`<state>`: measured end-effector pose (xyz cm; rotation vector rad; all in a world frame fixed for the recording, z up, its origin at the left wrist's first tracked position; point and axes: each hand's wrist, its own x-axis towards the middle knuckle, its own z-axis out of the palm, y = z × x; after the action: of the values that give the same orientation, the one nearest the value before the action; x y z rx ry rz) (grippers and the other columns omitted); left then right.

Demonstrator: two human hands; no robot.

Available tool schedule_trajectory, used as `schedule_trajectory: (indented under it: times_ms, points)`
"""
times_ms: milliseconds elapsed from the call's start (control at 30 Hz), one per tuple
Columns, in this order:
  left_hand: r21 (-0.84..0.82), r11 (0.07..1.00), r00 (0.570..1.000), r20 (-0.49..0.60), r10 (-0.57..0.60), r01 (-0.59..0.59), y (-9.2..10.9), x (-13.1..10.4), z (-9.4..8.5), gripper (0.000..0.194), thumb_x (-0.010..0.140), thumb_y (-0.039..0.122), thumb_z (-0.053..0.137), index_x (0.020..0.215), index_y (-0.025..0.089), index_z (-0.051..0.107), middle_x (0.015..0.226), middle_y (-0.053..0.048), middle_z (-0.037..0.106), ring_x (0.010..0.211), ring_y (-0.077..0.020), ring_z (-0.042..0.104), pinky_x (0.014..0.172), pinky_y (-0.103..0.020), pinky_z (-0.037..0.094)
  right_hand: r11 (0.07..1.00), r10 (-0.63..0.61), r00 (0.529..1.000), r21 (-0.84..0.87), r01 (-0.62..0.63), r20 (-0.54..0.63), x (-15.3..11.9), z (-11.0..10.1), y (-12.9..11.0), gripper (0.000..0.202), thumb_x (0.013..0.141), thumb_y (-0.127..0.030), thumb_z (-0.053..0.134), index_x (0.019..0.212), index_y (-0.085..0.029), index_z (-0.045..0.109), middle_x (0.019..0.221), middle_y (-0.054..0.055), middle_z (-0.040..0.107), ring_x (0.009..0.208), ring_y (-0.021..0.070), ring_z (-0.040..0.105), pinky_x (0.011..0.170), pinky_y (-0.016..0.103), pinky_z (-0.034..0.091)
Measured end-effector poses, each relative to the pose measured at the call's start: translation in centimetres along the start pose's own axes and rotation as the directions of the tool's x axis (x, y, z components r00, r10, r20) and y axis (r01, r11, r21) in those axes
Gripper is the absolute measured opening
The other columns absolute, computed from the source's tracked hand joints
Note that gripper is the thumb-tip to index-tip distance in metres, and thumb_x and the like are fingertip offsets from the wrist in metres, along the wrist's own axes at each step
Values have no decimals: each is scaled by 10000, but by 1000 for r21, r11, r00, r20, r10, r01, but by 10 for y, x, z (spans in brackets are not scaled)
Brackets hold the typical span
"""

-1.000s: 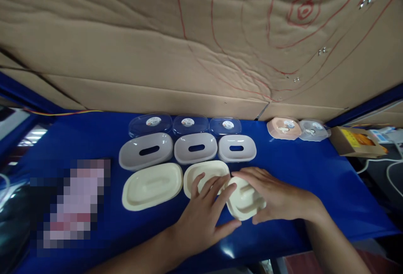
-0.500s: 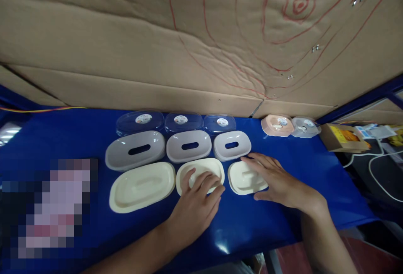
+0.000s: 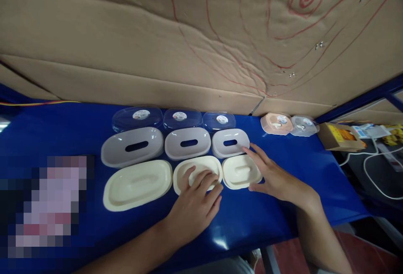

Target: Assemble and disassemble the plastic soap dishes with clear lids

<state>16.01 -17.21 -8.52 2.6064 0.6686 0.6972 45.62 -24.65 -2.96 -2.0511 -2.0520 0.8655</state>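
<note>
1. Brown cardboard wall [image 3: 110,35], creased and marked with red hand-drawn curves, rises behind a workbench covered in glossy blue sheeting [image 3: 252,219].
2. Lined up across the blue: 3 clear plastic covers [image 3: 185,125] with round labels at the rear, 3 pale gray slotted bowls [image 3: 188,152] before them, and 3 cream oval trays in front, the largest [image 3: 137,184] at left.
3. At rear right, a pink lidded box [image 3: 274,124] sits beside a gray lidded box [image 3: 302,127], near an open carton [image 3: 341,137] and white cable [image 3: 365,171].
4. Left hand [image 3: 195,207] lies palm down over the middle cream tray [image 3: 202,164], fingers slightly apart and curled.
5. Right hand [image 3: 275,177] brackets the right end of the smallest cream tray [image 3: 237,172], thumb and fingers spread wide; whether fingertips press its rim cannot be told.
</note>
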Motion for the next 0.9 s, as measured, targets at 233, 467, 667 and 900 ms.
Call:
schedule_trajectory:
  times_ms: [233,467,667,900]
  points:
    - [-1,1000,999,-39,25,-25,1,-2,1,125,1049,249,616,1118,244,720,1291,-58,752,1270,-273,657,1303,-530,151,995,-98,952,-18,97,-290,19,-24,33,766,1052,-562,628,1714,-385,287,1762,94,378,1632,324,369,1319,592,350]
    - [-32,998,998,-32,57,-58,5,-4,0,112,1045,269,639,1104,252,734,1292,-43,747,1278,-252,659,1312,-508,165,925,124,715,-181,-335,-688,55,-20,111,839,1038,-619,545,1724,-220,273,1796,232,235,1665,461,204,1255,781,213]
    - [-34,997,998,-29,62,-63,5,-4,0,104,1034,274,663,1089,254,749,1294,-39,737,1290,-255,651,1308,-531,223,906,90,746,-256,-336,-660,38,-26,118,805,925,-624,709,1627,-306,476,1552,201,531,1445,485,483,1164,770,323]
    - [-77,996,998,-28,49,-51,5,-4,1,95,1052,272,644,1089,256,730,1296,-35,740,1308,-253,645,1313,-527,207,934,62,842,-267,-239,-536,25,-31,122,1019,784,-581,883,1656,-341,415,1756,169,295,1603,490,315,1235,758,280]
